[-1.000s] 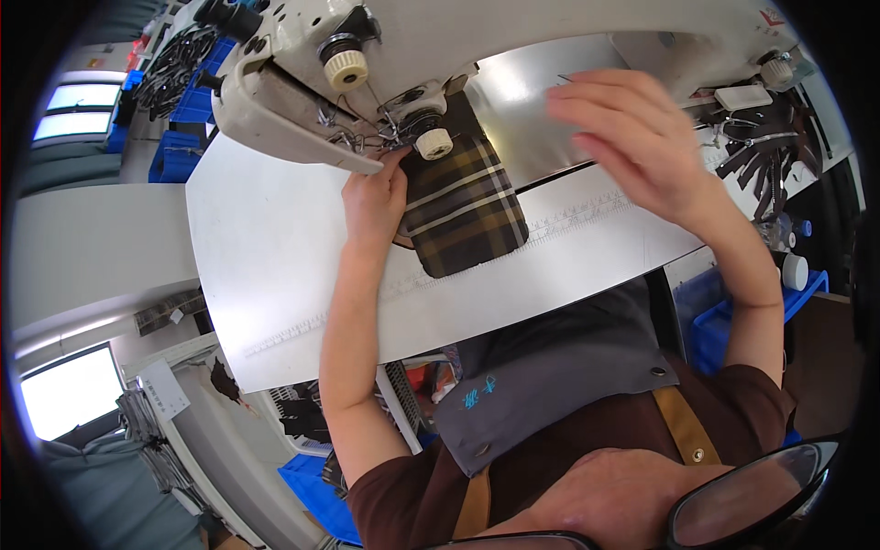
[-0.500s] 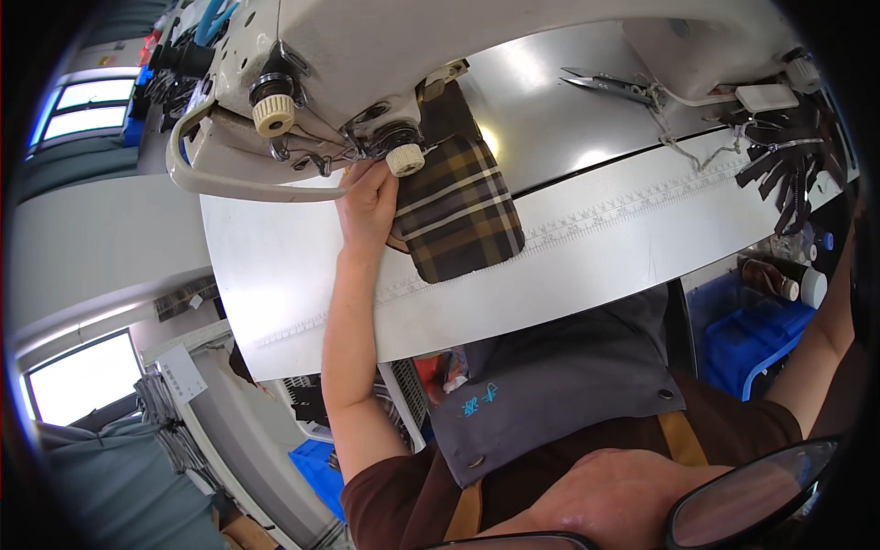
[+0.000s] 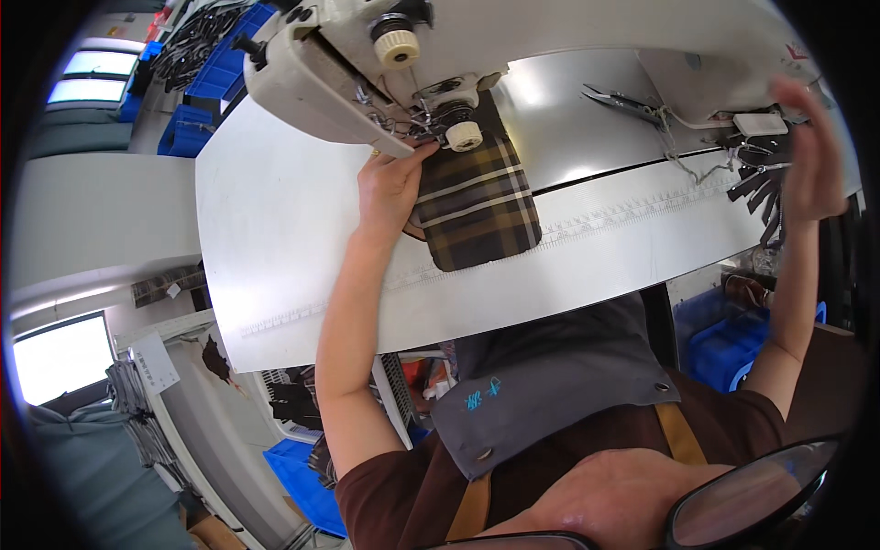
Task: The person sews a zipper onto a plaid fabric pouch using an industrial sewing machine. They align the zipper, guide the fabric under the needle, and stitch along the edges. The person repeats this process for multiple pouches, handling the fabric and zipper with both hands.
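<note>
A brown, black and white plaid fabric piece (image 3: 481, 206) with rounded corners lies on the white sewing table (image 3: 284, 229), its far end under the head of a sewing machine (image 3: 587, 27). My left hand (image 3: 390, 188) is at the left edge of the fabric, fingers curled and one fingertip close to the needle area. The machine's cream tension knob partly hides what those fingertips touch. A brown edge of another layer shows under the plaid beside my wrist. My right hand (image 3: 807, 165) is raised at the far right, fingers stretched out, slightly blurred and with nothing visible in it.
Metal thread snips (image 3: 623, 103) lie on the steel plate behind the machine's arm. Dark zipper strips (image 3: 761, 179) hang at the table's right end. Below it stands a blue bin (image 3: 724, 348). A printed ruler scale (image 3: 605, 215) runs along the table.
My right hand has come up into view at the right, from beyond the picture's edge. The view has shifted a little. My left hand stays at the fabric's left edge.
</note>
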The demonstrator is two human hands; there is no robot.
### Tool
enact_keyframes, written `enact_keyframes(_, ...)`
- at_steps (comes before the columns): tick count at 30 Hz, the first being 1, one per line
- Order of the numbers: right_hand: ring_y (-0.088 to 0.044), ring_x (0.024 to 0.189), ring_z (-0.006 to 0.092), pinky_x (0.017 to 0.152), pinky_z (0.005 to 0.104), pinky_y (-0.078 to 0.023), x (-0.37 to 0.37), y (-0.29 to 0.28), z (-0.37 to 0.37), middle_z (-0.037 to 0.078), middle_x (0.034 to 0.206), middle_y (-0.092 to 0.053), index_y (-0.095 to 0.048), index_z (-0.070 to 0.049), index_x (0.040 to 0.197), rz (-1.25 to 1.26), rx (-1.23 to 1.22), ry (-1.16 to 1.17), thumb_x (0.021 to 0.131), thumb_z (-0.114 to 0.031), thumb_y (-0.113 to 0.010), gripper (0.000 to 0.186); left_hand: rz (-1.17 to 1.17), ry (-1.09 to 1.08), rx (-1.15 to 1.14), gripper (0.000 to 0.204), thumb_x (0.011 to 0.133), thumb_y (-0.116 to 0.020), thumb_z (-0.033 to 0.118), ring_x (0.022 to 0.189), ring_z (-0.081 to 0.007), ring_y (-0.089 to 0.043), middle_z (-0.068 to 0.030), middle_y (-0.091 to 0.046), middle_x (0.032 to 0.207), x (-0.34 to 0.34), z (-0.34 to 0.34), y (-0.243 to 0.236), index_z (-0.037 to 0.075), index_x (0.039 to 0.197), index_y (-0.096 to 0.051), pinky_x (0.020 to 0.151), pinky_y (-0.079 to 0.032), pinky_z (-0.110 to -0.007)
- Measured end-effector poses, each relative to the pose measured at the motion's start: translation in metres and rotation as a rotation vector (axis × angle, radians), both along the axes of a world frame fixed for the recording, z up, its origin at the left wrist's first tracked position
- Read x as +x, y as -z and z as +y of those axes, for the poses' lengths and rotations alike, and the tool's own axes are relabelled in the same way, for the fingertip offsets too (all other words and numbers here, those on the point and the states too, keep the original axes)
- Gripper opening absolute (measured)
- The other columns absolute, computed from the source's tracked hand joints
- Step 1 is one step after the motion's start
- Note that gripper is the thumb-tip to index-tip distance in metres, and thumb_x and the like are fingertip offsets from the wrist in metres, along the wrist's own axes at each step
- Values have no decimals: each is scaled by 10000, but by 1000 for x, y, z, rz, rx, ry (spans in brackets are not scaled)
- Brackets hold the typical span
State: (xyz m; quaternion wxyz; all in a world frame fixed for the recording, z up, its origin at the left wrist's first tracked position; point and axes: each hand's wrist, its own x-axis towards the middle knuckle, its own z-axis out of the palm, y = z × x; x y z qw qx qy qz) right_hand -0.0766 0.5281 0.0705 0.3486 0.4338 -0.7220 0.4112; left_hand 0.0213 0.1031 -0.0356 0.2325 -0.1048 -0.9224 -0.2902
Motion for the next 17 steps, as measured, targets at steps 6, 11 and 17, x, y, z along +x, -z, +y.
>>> enact_keyframes(6,-542,1070,294,865,368,-463,-4,69,-84,128,1175,-566,-554,-37,1165,-124,581,254,854,-102,-580,318,54,120,-63,244,731,-584,-89,825,-253,-620,-93,-670,910,-2,-5,-4,29,912,-698,778,-483,-310)
enact_keyframes(11,-521,1135,293,949,382,-418,-21,108,-84,123,1204,-565,-550,-21,1165,-186,614,307,901,-145,-534,293,-176,-123,262,227,735,-617,-26,835,-273,-622,-114,-674,897,-3,-8,-1,35,943,-686,803,-474,-329)
enact_keyframes(17,-537,1121,281,1009,380,-366,-23,100,-81,132,1170,-586,-568,-46,1158,-367,584,318,887,-83,-534,275,77,-38,-310,158,790,-652,52,927,-224,-604,-107,-681,919,-10,-11,-7,67,944,-684,879,-431,-372)
